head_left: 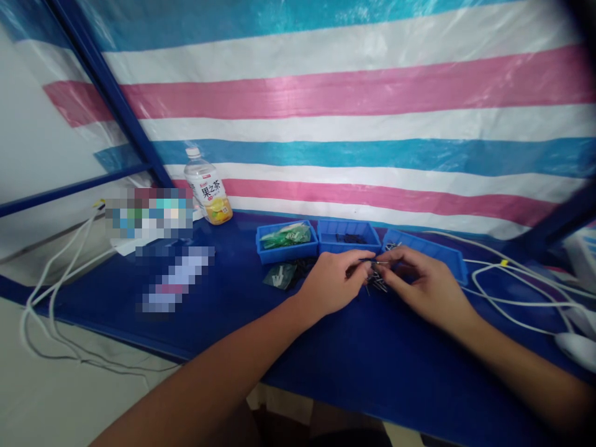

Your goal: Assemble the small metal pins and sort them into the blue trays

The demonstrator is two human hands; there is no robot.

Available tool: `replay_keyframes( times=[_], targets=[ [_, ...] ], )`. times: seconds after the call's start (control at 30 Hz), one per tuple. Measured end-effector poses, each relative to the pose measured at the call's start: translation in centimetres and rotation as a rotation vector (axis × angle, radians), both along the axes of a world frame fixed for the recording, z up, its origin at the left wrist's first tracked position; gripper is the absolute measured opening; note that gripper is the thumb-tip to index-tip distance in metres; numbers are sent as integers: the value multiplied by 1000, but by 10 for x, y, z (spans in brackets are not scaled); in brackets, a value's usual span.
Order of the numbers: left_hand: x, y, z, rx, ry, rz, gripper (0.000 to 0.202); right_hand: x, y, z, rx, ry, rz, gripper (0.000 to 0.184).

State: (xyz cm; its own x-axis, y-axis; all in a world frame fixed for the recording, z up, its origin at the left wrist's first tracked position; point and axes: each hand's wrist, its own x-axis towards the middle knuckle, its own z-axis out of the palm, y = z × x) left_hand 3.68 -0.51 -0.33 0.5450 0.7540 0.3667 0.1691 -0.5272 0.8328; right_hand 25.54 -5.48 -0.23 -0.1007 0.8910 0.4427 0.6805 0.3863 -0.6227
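While both hands work just above a loose heap of small metal pins on a blue tabletop, the left hand pinches a thin dark metal pin lying crosswise, pointing toward the right hand, whose curled fingers close near its far end, grip unclear.

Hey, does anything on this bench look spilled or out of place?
Yes: loose small metal parts lie heaped on the blue table in front of the rightmost blue plastic bin, not inside it, so they look spilled.

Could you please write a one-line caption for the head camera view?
Left hand and right hand hold a thin metal pin beside blue bins.
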Motion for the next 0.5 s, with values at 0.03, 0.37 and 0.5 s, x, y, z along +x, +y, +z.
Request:
replay_keyframes(
  times=[0.03,0.37,0.5],
  targets=[
    [1,0,-1,20,-6,-1,34,0,0,0,11,-8,1,14],
    [5,8,-8,-126,-200,-9,24,-2,2,-7,-7,32,111,17],
    [4,10,-9,-211,-296,17,13,-3,1,-6,-18,52,90,19]
  ],
)
